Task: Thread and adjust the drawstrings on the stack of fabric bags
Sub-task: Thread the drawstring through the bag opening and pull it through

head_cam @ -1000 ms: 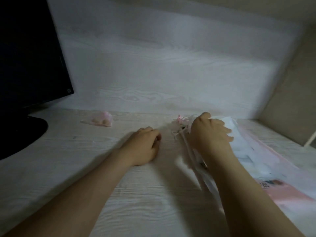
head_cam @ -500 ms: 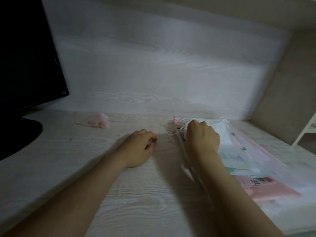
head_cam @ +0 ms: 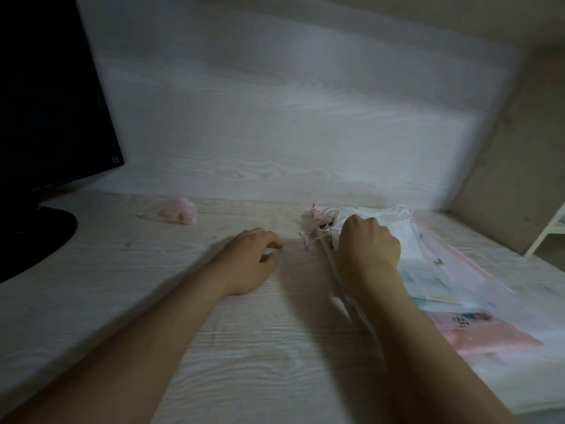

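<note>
Desk (head_cam: 153,301): pale whitewashed wood-grain top, grain running left to right; fills the lower half of the view. Back panel (head_cam: 275,117): same pale wood grain, upright, meeting the desk along its far edge. Monitor (head_cam: 46,102): dark screen, unlit, at far left, angled inward; its round black base (head_cam: 36,237) sits on the desk's left end. Side wall (head_cam: 519,148): plain beige, closing the right side. White frame (head_cam: 547,234): slanted bars at the right edge, only partly in view. Light: dim overall; brighter patch on the back panel's right part; left corner behind the monitor in shadow.
</note>
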{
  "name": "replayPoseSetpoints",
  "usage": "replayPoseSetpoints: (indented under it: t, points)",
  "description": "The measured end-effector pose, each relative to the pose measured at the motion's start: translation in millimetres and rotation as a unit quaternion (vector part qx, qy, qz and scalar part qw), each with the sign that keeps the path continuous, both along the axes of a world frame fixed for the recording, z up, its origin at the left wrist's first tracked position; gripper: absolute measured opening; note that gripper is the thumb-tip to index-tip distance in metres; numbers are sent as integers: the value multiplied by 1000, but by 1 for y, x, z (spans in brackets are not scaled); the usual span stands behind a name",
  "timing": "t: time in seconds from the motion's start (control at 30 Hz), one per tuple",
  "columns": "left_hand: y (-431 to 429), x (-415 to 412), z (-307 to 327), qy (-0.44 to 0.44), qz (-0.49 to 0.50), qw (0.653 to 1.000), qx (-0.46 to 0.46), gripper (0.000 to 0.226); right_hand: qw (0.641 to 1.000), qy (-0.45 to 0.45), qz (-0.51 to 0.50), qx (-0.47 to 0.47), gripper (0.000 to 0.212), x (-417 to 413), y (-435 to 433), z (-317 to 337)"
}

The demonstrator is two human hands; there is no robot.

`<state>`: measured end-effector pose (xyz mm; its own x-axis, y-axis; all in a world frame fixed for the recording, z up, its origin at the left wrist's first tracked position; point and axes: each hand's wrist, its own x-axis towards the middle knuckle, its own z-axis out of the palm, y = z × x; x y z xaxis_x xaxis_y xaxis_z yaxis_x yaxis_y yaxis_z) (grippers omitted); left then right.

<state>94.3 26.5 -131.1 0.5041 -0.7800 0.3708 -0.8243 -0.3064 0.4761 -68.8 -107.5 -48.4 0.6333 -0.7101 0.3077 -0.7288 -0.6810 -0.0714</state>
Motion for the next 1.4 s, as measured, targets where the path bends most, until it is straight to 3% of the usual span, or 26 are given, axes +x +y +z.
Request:
replayPoseSetpoints:
  t: [0.1,0.27,0.4,0.5,0.6,0.73,0.83,0.93,1.0,1.1,1.23,1.33,1.4]
  points:
    - [1,-3,2,-4,5,1000,0,26,999,-46,-1,7,29,0,0,3]
    - [2,-6,6,47,13,998,-41,21,978,-193,23,-72,16,11,8,9]
    - [3,-7,13,100,35,980,-170,24,950,-242,153,-128,19,22,24,13]
    - [11,1,19,123,53,957,-258,34,924,-244,269,-119,18,36,35,11]
    - [25,17,21,115,93,951,-273,58,899,-252,354,-56,31,54,40,6]
    - [42,35,24,109,140,950,-257,76,859,-310,402,65,29,76,42,6]
    - [50,45,29,111,153,944,-271,60,828,-335,412,182,14,91,44,8]
    - [52,50,32,98,192,936,-279,16,795,-353,420,260,11,107,40,7]
    - [53,52,33,102,200,929,-295,18,802,-365,400,252,13,112,37,4]
    - [56,57,30,79,223,924,-301,27,849,-381,325,170,21,114,32,-10]
    - [58,54,30,7,228,927,-299,29,891,-363,259,87,8,114,29,-24]
    - [59,49,29,-19,224,934,-277,40,910,-326,217,134,25,110,32,-28]
    - [59,49,25,-21,226,939,-258,29,911,-312,191,189,32,108,34,-31]
